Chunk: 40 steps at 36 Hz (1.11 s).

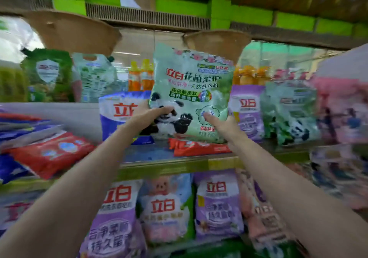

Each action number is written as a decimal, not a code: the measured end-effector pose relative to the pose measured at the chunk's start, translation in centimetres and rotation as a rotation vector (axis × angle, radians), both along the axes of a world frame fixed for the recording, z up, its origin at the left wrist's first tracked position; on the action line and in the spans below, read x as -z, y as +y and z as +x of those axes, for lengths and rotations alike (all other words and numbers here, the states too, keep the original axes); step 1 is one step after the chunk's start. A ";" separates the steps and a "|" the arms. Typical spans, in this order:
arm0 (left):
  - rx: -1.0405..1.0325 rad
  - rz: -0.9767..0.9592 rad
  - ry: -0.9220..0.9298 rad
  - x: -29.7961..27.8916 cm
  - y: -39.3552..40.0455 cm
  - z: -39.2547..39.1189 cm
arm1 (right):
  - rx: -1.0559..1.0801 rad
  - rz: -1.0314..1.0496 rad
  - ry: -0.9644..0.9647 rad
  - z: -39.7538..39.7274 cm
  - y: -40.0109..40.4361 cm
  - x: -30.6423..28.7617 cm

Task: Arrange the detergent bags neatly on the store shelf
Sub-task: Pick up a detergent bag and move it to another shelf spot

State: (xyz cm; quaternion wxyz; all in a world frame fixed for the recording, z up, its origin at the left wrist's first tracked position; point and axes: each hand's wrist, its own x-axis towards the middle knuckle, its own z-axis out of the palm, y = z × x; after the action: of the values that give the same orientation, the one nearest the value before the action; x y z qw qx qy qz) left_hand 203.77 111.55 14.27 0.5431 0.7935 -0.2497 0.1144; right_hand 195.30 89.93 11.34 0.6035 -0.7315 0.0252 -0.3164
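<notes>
A pale green detergent bag with a panda print stands upright at the middle of the upper shelf. My left hand grips its lower left edge, thumb across the front. My right hand holds its lower right part, thumb pressed on the front. The bag's bottom sits over a flat red bag. A blue-and-white bag stands just left of it, a purple bag just right.
More panda bags and pink bags stand to the right. Red and blue bags lie tilted in a pile at the left. Purple and pink bags fill the lower shelf. Cardboard flaps hang overhead.
</notes>
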 end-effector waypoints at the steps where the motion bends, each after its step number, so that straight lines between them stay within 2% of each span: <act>1: 0.004 -0.004 -0.010 0.0 -1.6 -0.4 | 0.025 -0.005 0.007 -1.0 -1.4 0.1; 9: 0.150 -0.027 0.052 0.9 -13.2 -3.3 | 0.158 -0.007 0.100 -6.3 -11.3 0.1; 18: 0.322 -0.113 0.129 2.5 -24.6 -2.5 | 0.304 -0.092 0.153 -7.4 -21.1 0.2; 28: 0.555 0.014 0.170 3.5 -36.9 -1.3 | 0.342 -0.053 0.189 -8.4 -32.7 0.0; 37: 0.444 -0.100 0.241 6.1 -47.7 -1.1 | 0.338 -0.057 0.191 -7.5 -43.0 0.7; 40: 0.403 -0.135 0.263 7.2 -49.9 -1.0 | 0.267 -0.070 0.212 -6.8 -45.8 0.9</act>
State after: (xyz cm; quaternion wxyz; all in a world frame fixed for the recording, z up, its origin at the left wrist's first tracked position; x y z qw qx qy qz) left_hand 202.73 61.63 7.09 0.6344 0.6977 -0.3219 -0.0842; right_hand 188.51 44.16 10.45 0.5241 -0.7716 0.1747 -0.3154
